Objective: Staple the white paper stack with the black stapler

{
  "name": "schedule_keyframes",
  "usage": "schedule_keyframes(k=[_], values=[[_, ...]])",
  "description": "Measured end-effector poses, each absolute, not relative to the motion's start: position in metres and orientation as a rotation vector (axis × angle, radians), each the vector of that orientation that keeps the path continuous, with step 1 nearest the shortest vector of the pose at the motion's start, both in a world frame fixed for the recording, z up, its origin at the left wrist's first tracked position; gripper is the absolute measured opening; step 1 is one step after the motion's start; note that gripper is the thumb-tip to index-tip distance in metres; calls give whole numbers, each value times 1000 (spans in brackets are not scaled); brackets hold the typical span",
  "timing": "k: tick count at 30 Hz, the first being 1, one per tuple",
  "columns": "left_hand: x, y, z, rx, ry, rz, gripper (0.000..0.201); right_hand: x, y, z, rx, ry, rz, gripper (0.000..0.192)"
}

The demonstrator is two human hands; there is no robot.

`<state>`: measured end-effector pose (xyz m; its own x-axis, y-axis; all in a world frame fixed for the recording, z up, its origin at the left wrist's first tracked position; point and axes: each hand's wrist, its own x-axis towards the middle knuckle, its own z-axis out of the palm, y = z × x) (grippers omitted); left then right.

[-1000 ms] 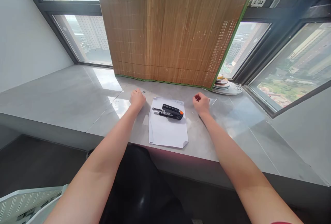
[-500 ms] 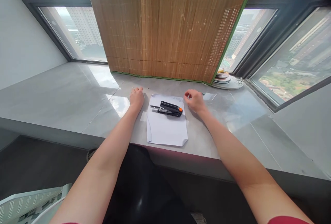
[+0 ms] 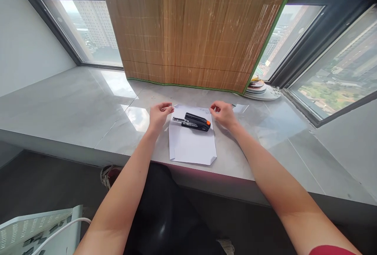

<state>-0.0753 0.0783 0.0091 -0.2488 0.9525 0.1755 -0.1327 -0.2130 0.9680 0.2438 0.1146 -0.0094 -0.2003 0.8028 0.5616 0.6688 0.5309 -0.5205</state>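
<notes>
A black stapler [image 3: 196, 122] with an orange end lies on white paper [image 3: 193, 145]. Its magazine is drawn out toward the left, and a metal part shows. At the paper's upper left corner my left hand [image 3: 159, 115] has its thumb and fingertips pinched together. My right hand [image 3: 223, 113] is curled in a pinch beside the upper right corner, its wrist over the sill. Whatever either hand may hold is too small to make out. The paper's lower right corner is folded up, and faint writing shows near its top edge.
The tiled sill [image 3: 67, 110] ends at a front edge near my lap. A bamboo blind [image 3: 188, 31] hangs behind the paper. Stacked plates [image 3: 260, 90] stand at the back right by the window. A pale plastic basket [image 3: 38, 227] is at the lower left.
My left hand has moved right from the sill to the paper's upper left corner, its fingers now pinched. My right hand stays beside the paper. The view has shifted slightly.
</notes>
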Motion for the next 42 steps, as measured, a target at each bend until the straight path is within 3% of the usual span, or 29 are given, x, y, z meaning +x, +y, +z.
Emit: schedule_keyframes(k=[6, 12, 28, 42], values=[[-65, 71, -1, 1444, 1097, 1381, 31, 236, 107, -10, -1094, -1998, 284, 11], [-72, 63, 5, 1638, 1255, 1377, 17, 237, 103, -9, -1057, -2087, 374, 12], [-75, 61, 5, 1493, 1153, 1377, 40, 238, 97, -5, -1059, -2024, 464, 14], [-74, 62, 0, 1582, 1128, 1366, 39, 239, 97, -5, -1064, -2035, 439, 14]])
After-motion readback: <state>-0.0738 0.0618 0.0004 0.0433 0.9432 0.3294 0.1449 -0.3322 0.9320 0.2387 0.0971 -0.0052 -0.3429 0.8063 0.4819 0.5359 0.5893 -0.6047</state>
